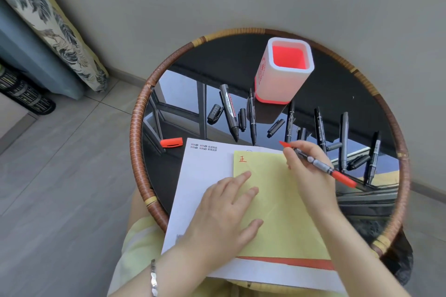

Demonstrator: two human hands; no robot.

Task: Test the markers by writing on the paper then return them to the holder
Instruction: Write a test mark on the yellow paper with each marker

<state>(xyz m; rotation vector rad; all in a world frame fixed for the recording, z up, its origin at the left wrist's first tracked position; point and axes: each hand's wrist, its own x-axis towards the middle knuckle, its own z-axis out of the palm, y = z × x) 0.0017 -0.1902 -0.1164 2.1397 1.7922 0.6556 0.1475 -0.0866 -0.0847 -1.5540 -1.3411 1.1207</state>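
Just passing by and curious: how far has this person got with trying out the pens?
Barely started. One red character is written on the yellow paper, so the red marker held in the right hand looks tested. The left hand presses the sheet flat. Left to do: the black markers lie on the table, some plainly uncapped, and the holder shows nothing inside.

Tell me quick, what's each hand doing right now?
Left hand: open, fingers flat on the yellow paper.
Right hand: closed around the red marker, tip uncapped.
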